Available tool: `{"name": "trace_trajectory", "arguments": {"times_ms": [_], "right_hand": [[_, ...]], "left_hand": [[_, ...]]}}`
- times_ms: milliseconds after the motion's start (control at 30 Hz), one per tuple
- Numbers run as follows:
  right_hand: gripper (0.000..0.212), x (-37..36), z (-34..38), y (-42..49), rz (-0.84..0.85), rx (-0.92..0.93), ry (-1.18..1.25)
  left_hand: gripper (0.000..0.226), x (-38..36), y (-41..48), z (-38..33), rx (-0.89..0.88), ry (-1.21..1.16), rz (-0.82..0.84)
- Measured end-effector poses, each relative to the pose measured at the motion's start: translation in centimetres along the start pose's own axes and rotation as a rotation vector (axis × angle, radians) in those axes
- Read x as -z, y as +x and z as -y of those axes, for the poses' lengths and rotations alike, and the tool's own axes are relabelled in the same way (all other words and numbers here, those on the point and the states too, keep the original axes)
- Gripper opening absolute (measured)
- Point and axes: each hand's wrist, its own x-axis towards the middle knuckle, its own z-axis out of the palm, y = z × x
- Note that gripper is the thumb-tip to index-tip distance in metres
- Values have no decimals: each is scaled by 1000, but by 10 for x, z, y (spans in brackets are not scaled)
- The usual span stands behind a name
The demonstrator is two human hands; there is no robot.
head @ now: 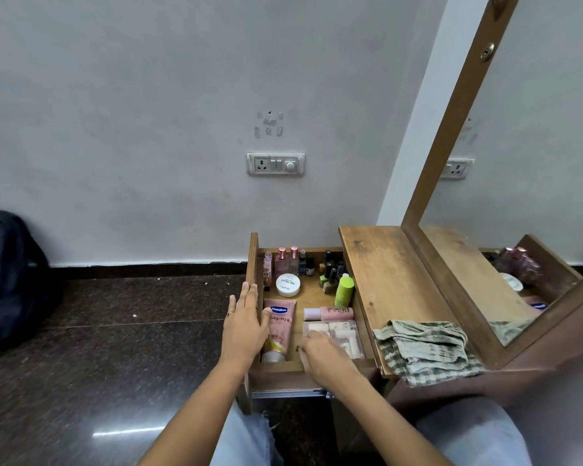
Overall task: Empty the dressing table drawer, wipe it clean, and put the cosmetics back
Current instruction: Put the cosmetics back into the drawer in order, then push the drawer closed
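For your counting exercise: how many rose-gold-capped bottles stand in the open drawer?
2. Both stand side by side at the drawer's back left: the left bottle, the right bottle. Others may be hidden among the nail polish bottles.

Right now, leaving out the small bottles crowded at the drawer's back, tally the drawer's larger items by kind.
Tubes: 1, the pink Vaseline tube
Round jars: 1, the white jar
Bottles: 2, the green bottle upright, the pink bottle lying down
Cases: 1, the clear case
Total: 5
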Motion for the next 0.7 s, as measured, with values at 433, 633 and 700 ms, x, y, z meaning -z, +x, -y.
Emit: {"name": "trace_trajectory", "arguments": {"times_ms": [433, 633, 700], "right_hand": [[39, -24, -13, -41, -367, 73, 171], [46, 3, -30, -62, -586, 171, 68], [50, 16, -41, -70, -669, 129, 50]], "left_hand": [[59, 25, -33, -9, 144, -219, 13], [64, 29, -73, -17, 316, -243, 173], [69, 28, -78, -22, 329, -280, 165]]}}
